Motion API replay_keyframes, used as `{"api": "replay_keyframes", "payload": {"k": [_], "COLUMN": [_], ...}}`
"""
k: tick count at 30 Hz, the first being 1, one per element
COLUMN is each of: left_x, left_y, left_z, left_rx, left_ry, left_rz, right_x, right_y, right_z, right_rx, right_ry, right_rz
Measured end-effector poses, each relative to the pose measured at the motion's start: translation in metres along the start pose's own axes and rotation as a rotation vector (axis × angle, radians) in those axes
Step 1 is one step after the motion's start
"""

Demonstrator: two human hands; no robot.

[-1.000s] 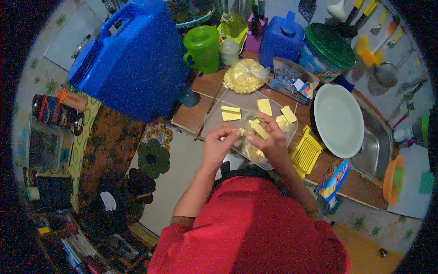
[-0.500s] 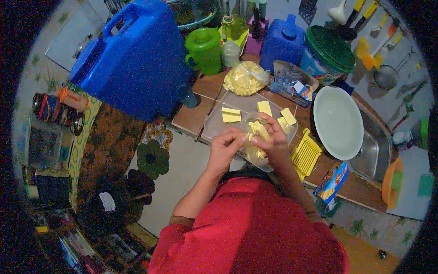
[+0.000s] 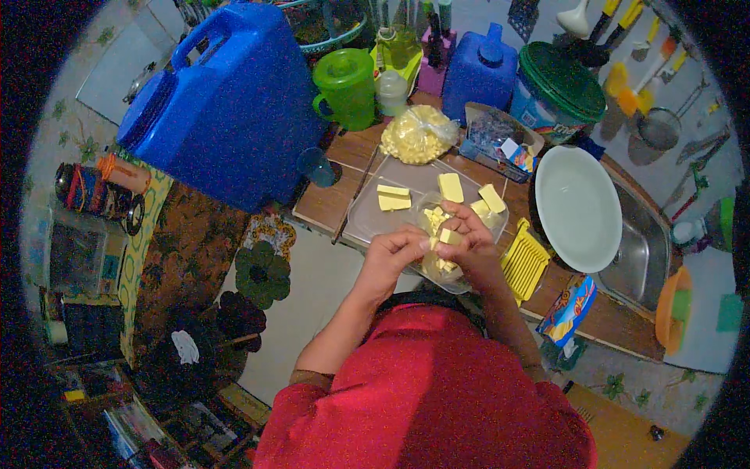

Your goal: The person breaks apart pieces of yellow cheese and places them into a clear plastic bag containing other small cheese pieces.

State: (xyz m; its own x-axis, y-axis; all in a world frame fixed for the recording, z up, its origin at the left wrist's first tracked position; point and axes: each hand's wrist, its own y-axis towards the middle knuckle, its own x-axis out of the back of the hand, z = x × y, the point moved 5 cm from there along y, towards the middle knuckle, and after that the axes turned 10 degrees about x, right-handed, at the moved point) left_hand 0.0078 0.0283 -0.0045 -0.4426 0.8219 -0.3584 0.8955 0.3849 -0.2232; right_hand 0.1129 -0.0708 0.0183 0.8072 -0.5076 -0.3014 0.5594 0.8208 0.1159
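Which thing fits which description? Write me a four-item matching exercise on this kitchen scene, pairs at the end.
Column one:
1. Right hand
2. Jug
3. Oval basin
4. Bulging bag

Column two:
A. pale, beside the sink
B. by the far edge of the tray, filled with yellow pieces
C. holding a yellow block
D. green, with a handle

Pairs: 1-C, 2-D, 3-A, 4-B
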Motion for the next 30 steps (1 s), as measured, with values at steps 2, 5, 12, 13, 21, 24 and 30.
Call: {"api": "replay_keyframes", "payload": {"k": [2,5,12,13,21,24,30], "left_x": [0.000,0.000,0.000,0.001,-0.001,-0.004,-0.013], "left_y": [-0.001,-0.002,-0.002,-0.001,0.000,-0.002,-0.003], "left_z": [-0.001,-0.005,-0.007,-0.005,0.001,0.000,0.008], "left_rx": [0.008,0.021,0.011,0.011,-0.041,-0.023,0.178], "left_ry": [0.018,0.050,0.067,0.066,0.119,0.092,-0.138], "left_rz": [0.003,0.021,0.094,0.094,0.041,0.083,0.240], "right_x": [0.000,0.001,0.002,0.002,0.004,0.006,0.003], "right_y": [0.000,-0.001,-0.002,-0.002,-0.004,-0.007,-0.009], "right_z": [-0.001,-0.003,-0.009,-0.008,-0.006,-0.006,-0.006], "right_rx": [-0.009,-0.042,-0.069,-0.069,-0.010,-0.055,-0.075], "right_ry": [-0.038,-0.006,0.009,0.006,-0.002,0.044,0.037], "right_rz": [0.002,-0.006,0.060,0.069,0.045,0.026,0.065]}}
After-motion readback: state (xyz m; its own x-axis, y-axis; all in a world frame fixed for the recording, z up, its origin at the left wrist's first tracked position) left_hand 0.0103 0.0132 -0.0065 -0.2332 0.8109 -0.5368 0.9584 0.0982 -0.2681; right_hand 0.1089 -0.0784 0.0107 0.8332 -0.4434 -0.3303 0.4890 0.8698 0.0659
